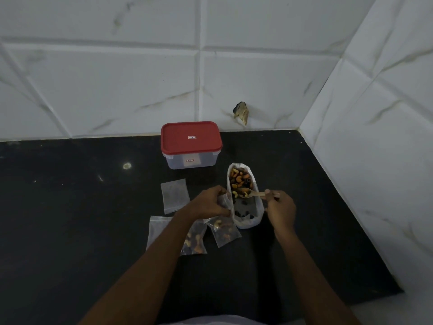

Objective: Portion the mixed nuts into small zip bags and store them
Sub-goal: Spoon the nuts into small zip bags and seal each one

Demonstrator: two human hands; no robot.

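Head view, left to right: an empty zip bag (pixel 174 195) lies mid-countertop, and two filled bags (pixel 225 233) sit nearer the front edge. The left hand (pixel 207 204) pinches a small zip bag (pixel 223 198) by its mouth, right against the nut bag (pixel 248 221). The right hand (pixel 280 207) has its fingers curled round the wooden spoon (pixel 251 194), whose loaded bowl is inside the nut bag. Holding the mouth wide and tipping the spoon low over it should prevent spills. A red-lidded container (pixel 191 144) stands near the back edge of the black countertop (pixel 70 207). White marbled tiles (pixel 117 90) meet in the right-hand corner.
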